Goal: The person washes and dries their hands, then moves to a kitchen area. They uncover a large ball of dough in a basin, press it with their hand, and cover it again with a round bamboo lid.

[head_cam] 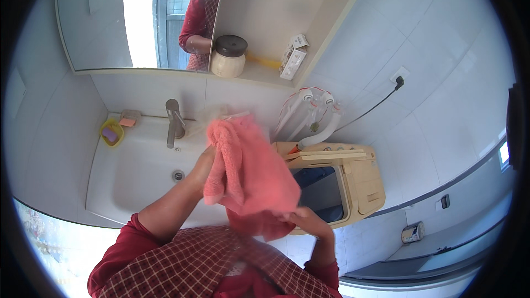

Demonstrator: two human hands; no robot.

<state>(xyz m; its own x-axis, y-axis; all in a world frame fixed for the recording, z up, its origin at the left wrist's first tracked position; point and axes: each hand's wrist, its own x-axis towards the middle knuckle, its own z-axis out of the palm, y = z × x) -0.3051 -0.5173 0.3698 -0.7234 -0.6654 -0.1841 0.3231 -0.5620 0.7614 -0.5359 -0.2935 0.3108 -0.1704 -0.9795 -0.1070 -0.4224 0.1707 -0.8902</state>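
A pink terry towel hangs bunched in the air before me, over the right part of the white washbasin. My left hand reaches up under the folded left part of the towel; the cloth covers most of its fingers. At the towel's lower right corner, my right hand pinches the edge between thumb and fingers. To the right stands a beige twin-tub washing machine, one lid raised over a dark tub. A darker red fold of cloth shows beneath the towel, slightly blurred.
A metal faucet rises behind the drain. Soap lies in a yellow dish at the basin's left corner. Above are a mirror cabinet, a dark-lidded jar and a small box. White pipes and a plugged-in cord run behind the machine.
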